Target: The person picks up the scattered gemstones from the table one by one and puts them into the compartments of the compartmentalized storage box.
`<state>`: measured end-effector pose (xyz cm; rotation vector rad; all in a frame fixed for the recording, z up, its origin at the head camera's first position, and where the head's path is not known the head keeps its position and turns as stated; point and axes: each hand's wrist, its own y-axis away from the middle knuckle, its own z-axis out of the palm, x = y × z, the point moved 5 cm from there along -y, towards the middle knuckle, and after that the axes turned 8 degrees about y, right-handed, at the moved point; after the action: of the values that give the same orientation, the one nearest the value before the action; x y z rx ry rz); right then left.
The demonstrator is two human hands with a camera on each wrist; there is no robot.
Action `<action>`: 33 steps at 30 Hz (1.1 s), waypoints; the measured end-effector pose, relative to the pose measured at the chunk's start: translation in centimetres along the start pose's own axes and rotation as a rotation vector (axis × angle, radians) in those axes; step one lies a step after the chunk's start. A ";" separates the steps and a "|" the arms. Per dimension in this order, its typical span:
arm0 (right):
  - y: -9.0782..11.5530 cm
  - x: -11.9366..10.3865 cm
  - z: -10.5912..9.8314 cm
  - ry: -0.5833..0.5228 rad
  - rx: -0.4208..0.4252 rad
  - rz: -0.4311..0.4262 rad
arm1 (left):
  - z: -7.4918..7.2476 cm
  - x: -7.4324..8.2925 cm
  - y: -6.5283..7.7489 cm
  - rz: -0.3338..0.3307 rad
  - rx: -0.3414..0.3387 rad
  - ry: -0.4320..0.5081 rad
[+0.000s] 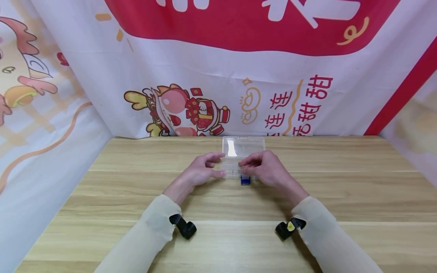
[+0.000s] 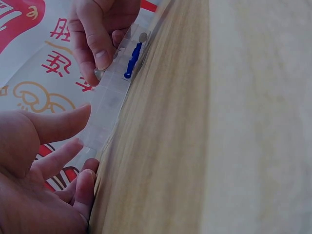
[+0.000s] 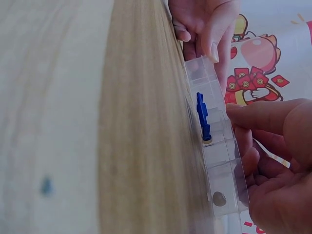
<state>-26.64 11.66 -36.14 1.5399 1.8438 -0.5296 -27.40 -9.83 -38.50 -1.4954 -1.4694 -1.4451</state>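
Observation:
A clear plastic compartment box [image 1: 230, 163] lies on the table, its transparent lid [image 1: 249, 146] raised at the back. My left hand [image 1: 201, 168] is at the box's left end, thumb and fingers spread and fairly straight, fingertips touching its edge. Over the compartments, my right hand [image 1: 268, 168] pinches a small round silvery piece [image 2: 99, 74], mostly hidden by its fingertips. A blue plastic piece [image 1: 245, 180] is at the box's front side; how it is attached or supported cannot be told. One compartment near the right end shows a greyish round disc [image 3: 219, 198].
The box stands near the far edge of the wooden table [image 1: 225, 242], close to a hanging printed cloth [image 1: 191, 64]. Another cloth [image 1: 51, 132] hangs along the left side. Black wrist cameras [image 1: 186, 228] are strapped over both light sleeves.

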 end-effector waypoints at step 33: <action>0.0 0.0 0.1 0.033 0.000 -0.001 | 0.0 -0.1 0.0 -0.011 -0.005 -0.005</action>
<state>-26.65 11.56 -36.22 1.5561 1.8692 -0.5072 -27.39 -9.87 -38.55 -1.4972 -1.4799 -1.4533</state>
